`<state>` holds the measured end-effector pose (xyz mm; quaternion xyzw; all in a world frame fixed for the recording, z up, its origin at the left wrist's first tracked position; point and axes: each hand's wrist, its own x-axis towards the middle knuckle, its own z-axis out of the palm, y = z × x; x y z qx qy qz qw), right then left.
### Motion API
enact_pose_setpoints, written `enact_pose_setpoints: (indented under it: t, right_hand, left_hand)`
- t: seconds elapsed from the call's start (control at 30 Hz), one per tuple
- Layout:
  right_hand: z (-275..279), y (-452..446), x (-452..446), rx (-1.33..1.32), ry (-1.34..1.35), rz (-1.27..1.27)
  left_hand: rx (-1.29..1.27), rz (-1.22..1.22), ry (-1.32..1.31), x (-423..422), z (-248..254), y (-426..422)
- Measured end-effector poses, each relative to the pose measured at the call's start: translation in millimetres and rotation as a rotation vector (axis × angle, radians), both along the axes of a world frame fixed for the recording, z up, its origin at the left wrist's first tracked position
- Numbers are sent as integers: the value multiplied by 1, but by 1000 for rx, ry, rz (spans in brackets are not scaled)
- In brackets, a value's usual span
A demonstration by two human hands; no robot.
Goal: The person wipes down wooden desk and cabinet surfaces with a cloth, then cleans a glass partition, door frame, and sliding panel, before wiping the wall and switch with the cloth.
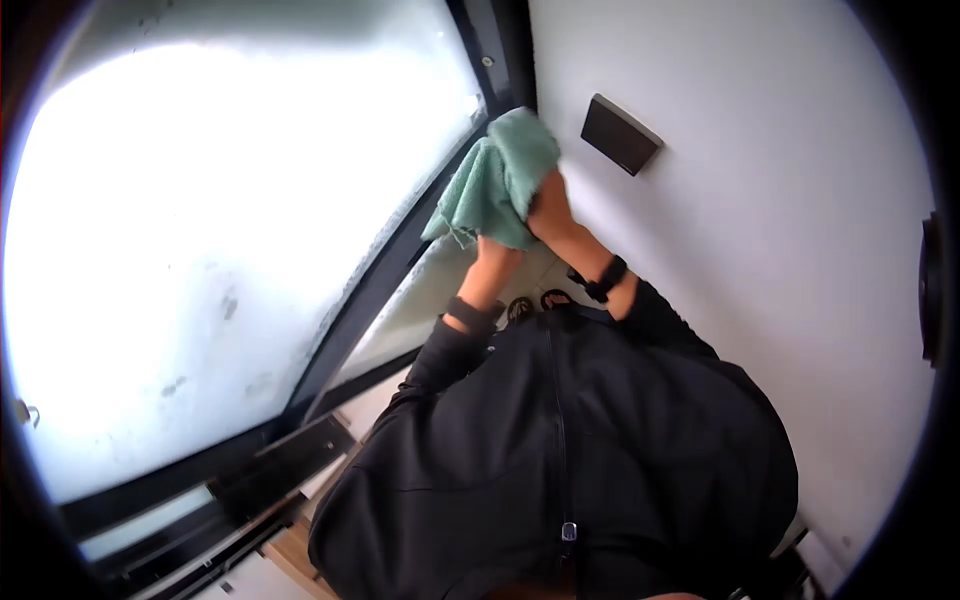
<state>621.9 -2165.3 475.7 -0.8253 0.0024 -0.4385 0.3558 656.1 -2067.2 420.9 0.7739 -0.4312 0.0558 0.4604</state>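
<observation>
A green cloth [485, 190] is held up in front of me, bunched and draped over both hands, near the corner where the dark window frame meets the white wall. My left hand [496, 258] comes up from below into its lower part, and the hanging folds hide the fingers. Higher up and to the right, my right hand [546, 195] grips the cloth's upper part, its fingers also covered. Black bands circle both wrists.
Left of the cloth is a bright, fogged window pane [200, 270] with dark smudges, set in a black frame [375, 265]. A dark wall switch plate [620, 135] is on the white wall [780, 200] at right. My sandalled feet [555, 298] show below.
</observation>
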Motion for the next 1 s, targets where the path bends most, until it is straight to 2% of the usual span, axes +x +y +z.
enact_pose_setpoints:
  t: [0.07, 0.13, 0.17, 0.23, 0.27, 0.3, 0.37, 0.43, 0.47, 0.5, 0.53, 0.6, 0.67, 0.7, 0.77, 0.9, 0.97, 1.0]
  right_hand:
    - [19, -1, -28, 90, -22, -80]
    - [32, -11, -53, 10, -57, -190]
    - [32, -15, -62, -113, -90, -242]
    - [18, -29, -76, -243, -111, -307]
    - [-6, -42, -76, -200, 0, -355]
    - [-10, -48, -72, -253, -34, -444]
    - [-22, -54, -73, -305, -72, -555]
    - [-65, -48, -84, -364, 345, -482]
    - [-84, -44, -87, -365, 335, -501]
    - [-103, -40, -93, -251, 391, -474]
    - [-113, -35, -99, -136, 446, -444]
    - [-115, -18, -107, -127, 387, -456]
    - [-102, -9, -113, -189, 323, -419]
    - [-88, -8, -116, -183, 324, -426]
    - [-43, -13, -112, -307, 163, -357]
    - [30, -35, -90, -415, -72, -476]
    - [28, -54, -73, -361, -145, -498]
    - [29, -57, -69, -399, -12, -539]
  left_hand:
    - [-26, -104, 21, -8, 20, -19]
    - [14, -291, 31, -18, 46, -39]
    - [35, -383, 40, -23, 54, -48]
    - [49, -493, 54, -29, 49, -73]
    - [-104, -473, -128, -26, 35, -93]
    - [-260, -446, -309, -21, 17, -111]
    - [-425, -431, -497, -22, -24, -122]
    - [-252, -345, -470, -22, -78, -115]
    - [-86, -345, -491, -20, -105, -106]
    - [81, -341, -509, -23, -124, -97]
    - [75, -352, -516, -30, -127, -87]
    - [56, -476, -290, -42, -127, -72]
    - [62, -464, -281, -50, -104, -64]
    - [-11, -420, -297, -54, -85, -65]
    - [-128, -354, -324, -55, -36, -68]
    - [-184, -380, -379, -27, 23, -70]
    - [-206, -391, -409, -17, 44, -83]
    - [-212, -394, -420, -13, 49, -93]
